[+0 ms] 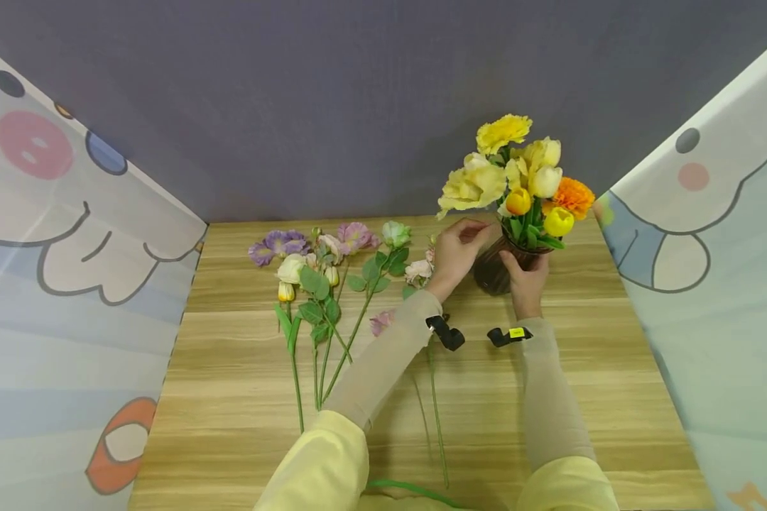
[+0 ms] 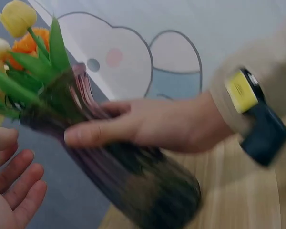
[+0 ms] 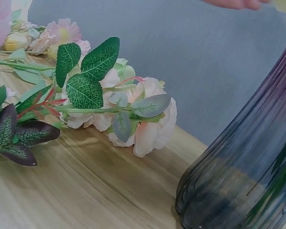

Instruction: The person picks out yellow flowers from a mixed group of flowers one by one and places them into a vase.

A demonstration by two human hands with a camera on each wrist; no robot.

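Observation:
A dark ribbed glass vase (image 1: 493, 272) stands at the right of the wooden table, holding yellow, cream and orange flowers (image 1: 518, 177). Around its neck the right hand (image 1: 529, 280) is wrapped, thumb on the near side, as the left wrist view shows with the vase (image 2: 167, 191) and that hand (image 2: 152, 125). The left hand (image 1: 457, 252) is just left of the vase, below a pale yellow bloom; in the left wrist view its fingers (image 2: 19, 181) are loosely bent with nothing between them. The right wrist view shows the vase's lower part (image 3: 233, 191).
Left of the arms, several loose artificial flowers lie on the table (image 1: 230, 397), among them a purple bloom (image 1: 280, 245) and a green-white rose (image 1: 396, 233). Pale pink roses (image 3: 150, 129) lie near the vase. A grey wall panel (image 1: 332, 113) rises behind, patterned panels at both sides.

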